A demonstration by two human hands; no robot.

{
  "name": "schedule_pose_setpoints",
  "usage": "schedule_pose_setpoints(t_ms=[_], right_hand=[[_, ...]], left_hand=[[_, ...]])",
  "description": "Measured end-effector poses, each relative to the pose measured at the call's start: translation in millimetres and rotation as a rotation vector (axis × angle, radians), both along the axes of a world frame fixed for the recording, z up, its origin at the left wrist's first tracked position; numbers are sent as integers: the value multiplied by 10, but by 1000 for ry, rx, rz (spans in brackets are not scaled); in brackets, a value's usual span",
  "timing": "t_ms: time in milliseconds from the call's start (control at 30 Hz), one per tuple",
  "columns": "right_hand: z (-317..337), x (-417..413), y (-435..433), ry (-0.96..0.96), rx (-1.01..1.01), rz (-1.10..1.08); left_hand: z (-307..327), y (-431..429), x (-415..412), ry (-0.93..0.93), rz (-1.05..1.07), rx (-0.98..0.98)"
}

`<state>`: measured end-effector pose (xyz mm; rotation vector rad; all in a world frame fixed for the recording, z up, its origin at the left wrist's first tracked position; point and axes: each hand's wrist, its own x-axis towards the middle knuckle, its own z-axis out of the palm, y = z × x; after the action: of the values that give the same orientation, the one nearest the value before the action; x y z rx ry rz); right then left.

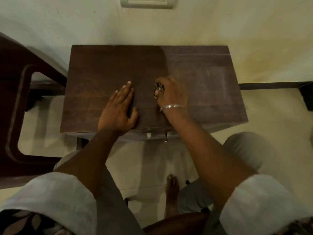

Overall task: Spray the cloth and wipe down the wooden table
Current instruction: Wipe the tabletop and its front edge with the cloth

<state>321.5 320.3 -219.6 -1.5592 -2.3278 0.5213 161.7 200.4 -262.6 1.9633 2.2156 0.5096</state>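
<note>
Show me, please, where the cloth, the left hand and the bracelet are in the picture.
cloth (pixel 158 89): head view, on the visible patterned part.
left hand (pixel 118 109): head view, on the back of the hand.
bracelet (pixel 172 106): head view, on the middle of the silver band.

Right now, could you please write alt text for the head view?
Seen from above, a person's right hand grips a small speckled cloth on a dark rectangular wooden table, while the left hand rests flat beside it.
</note>
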Motion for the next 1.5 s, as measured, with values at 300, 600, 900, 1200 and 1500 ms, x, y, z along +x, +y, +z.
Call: schedule_pose_setpoints(t_ms=[300,600,900,1200,1500], right_hand=[[17,30,-60,-2,-19,20],[16,278,-600,39,3,30],[67,362,-796,5,-32,0],[118,354,-585,26,-51,-33],[130,442,-483,8,-32,-63]], left_hand=[[63,-12,32,28,-9,-68],[120,35,396,115,-24,-166],[77,58,620,140,-55,-173],[83,154,651,150,-105,-162],[26,184,662,169,-123,-151]])
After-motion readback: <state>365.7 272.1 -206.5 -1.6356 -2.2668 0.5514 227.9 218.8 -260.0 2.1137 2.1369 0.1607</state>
